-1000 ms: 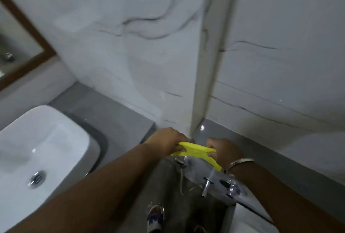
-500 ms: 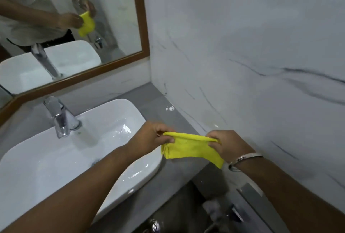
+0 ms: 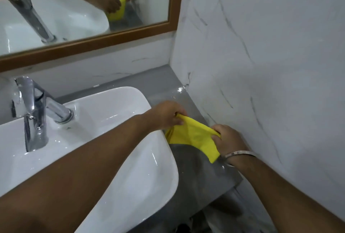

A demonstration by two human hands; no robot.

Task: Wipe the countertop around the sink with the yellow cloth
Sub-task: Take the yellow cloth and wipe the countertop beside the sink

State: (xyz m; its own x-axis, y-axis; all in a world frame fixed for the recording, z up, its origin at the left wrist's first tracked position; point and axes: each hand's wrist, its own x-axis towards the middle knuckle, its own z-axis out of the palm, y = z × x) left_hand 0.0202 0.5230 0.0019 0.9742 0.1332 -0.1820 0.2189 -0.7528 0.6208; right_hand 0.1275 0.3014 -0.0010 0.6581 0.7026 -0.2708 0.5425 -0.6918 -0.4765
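Note:
The yellow cloth (image 3: 192, 135) is stretched between my two hands, just above the grey countertop (image 3: 197, 169) to the right of the white sink (image 3: 112, 139). My left hand (image 3: 166, 114) pinches the cloth's left end beside the sink's right rim. My right hand (image 3: 226, 138), with a metal bangle on its wrist, grips the right end close to the marble side wall. The cloth's lower edge hangs down toward the counter; I cannot tell if it touches.
A chrome tap (image 3: 35, 113) stands at the sink's back left. A wood-framed mirror (image 3: 89, 9) hangs above it. A marble wall (image 3: 270, 65) borders the counter on the right. The counter's front edge (image 3: 229, 186) drops to the floor.
My view has swung left from the wall corner to the sink. Both hands have carried the cloth down to the strip of counter right of the sink.

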